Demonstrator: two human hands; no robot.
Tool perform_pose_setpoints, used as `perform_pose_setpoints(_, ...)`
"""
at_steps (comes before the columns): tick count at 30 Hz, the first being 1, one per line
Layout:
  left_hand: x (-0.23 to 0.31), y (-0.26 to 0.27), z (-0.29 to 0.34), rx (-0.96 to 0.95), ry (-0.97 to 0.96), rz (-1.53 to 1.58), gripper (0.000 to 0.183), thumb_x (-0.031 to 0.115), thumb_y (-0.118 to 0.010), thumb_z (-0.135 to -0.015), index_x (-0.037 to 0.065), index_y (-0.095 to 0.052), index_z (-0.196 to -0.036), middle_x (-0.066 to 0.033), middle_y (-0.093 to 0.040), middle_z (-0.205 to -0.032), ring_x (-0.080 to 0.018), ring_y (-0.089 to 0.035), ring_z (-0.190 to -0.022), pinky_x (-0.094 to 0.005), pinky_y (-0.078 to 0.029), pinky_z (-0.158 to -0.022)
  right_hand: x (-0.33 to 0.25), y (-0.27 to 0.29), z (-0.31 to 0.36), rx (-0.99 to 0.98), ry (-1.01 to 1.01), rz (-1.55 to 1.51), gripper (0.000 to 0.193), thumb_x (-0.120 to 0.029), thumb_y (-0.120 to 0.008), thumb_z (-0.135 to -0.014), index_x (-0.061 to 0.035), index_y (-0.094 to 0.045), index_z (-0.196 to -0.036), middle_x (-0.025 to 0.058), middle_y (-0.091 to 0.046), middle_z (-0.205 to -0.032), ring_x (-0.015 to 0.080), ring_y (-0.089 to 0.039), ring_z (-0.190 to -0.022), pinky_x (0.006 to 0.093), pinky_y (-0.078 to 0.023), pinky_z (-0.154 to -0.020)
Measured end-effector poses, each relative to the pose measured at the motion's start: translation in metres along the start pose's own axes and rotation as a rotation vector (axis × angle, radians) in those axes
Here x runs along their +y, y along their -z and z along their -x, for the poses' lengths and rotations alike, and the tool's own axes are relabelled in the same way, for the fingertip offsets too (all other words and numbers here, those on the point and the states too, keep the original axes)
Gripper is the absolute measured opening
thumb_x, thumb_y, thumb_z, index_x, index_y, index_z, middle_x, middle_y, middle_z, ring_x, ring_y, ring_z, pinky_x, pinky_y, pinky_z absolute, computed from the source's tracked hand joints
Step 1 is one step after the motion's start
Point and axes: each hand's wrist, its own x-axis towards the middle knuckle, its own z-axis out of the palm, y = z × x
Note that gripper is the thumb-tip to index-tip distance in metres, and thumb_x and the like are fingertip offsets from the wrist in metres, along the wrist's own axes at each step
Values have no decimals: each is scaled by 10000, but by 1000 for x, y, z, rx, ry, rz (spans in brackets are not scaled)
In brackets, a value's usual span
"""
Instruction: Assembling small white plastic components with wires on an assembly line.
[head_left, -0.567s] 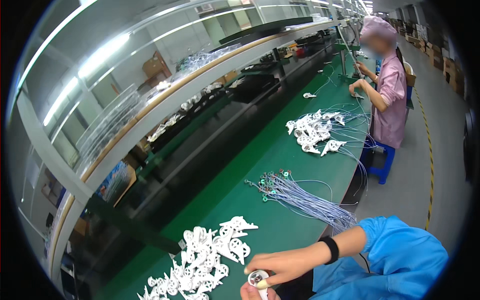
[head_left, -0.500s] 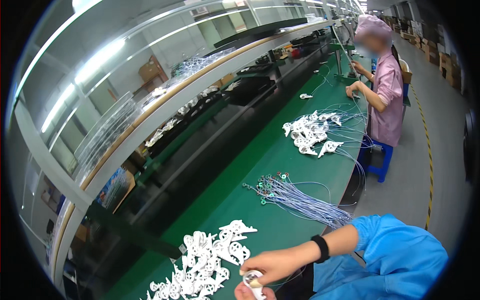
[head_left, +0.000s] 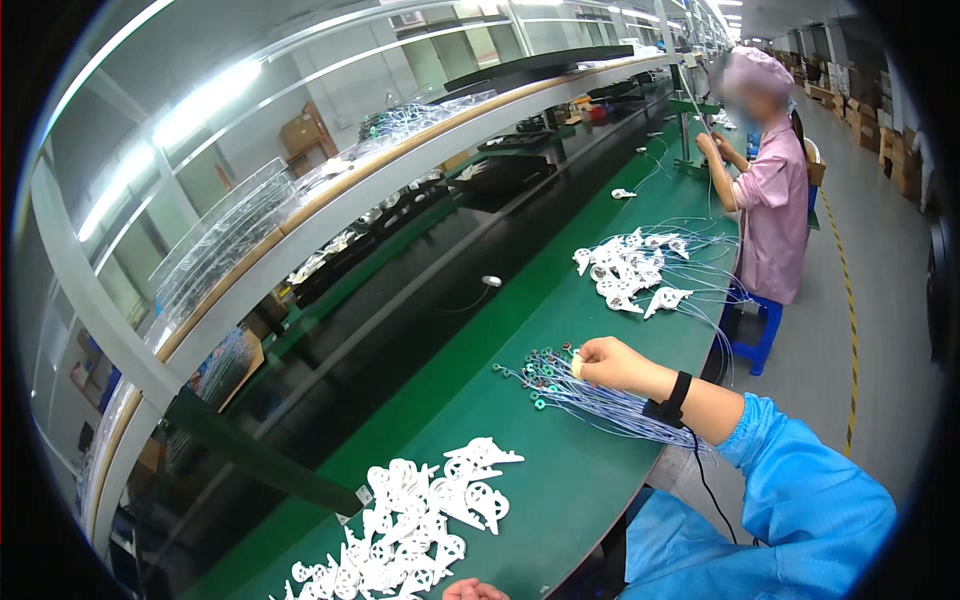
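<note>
My right hand (head_left: 622,366) reaches over a bundle of thin blue-grey cables (head_left: 610,412) with small green and red round ends. Its thumb and fingertips are pinched together at those ends, with a pale yellow cover on one fingertip. What sits in the pinch is hidden. Only some fingers of my left hand (head_left: 474,590) show at the lower edge, beside a heap of white plastic parts (head_left: 400,530) with round spoked housings; the frame cuts off the rest. A white part with a thin cable (head_left: 491,281) lies on the black belt (head_left: 420,320).
Farther along the green table (head_left: 560,470) lies a pile of white parts with cables attached (head_left: 625,268). A co-worker in pink (head_left: 775,210) works at the far end, by a blue stool (head_left: 766,335). A shelf rail (head_left: 300,215) and its dark post (head_left: 270,455) stand along the left.
My right hand has left the white part and moved up and right to the cable ends. My left hand has dropped nearly out of view. A white part with cable now lies on the belt.
</note>
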Motion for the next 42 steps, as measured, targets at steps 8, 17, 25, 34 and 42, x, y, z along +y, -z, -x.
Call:
perform_pose_setpoints(8,-28,-6,-17,-122,-28,-225,127,168,-482,-956,47,-516,-939,-18,-519,-653,-73,-467,-517,-189,-352,-466,19,-17,30,-99,179,715,256,-268,-621,-805,-18,-624,-864,180,-608,-847,353,-588,-865,437,-470,-768)
perform_pose_setpoints(17,-39,-4,-17,-221,-52,-314,146,178,-463,-964,40,-508,-957,-14,-521,-619,-62,-458,-503,-178,-342,-457,31,-41,7,-5,99,662,103,-83,-577,-759,-11,-628,-812,195,-637,-827,355,-619,-795,436,-484,-708)
perform_pose_setpoints(25,-33,-27,-64,-239,-448,-1035,205,71,-583,-820,-28,-536,-994,-180,-495,-950,-322,-510,-843,-384,-433,-731,-47,10,32,13,-33,-286,127,-88,-565,-820,-3,-535,-908,61,-610,-731,84,-497,-524,228,-379,-438)
perform_pose_setpoints(34,-55,-56,-103,-149,-755,-1487,249,36,-592,-803,-49,-490,-1014,-229,-453,-939,-386,-481,-867,-447,-416,-748,-129,88,126,154,335,-627,104,-135,-519,-916,-45,-477,-945,62,-570,-736,61,-448,-468,175,-340,-413)
perform_pose_setpoints(42,-64,-38,-105,-175,-681,-1319,349,1,-614,-775,-38,-430,-1069,-273,-422,-1022,-411,-516,-845,-416,-450,-779,-124,75,175,62,430,-850,93,-141,-442,-947,-70,-435,-1006,104,-526,-735,95,-398,-452,215,-342,-420)
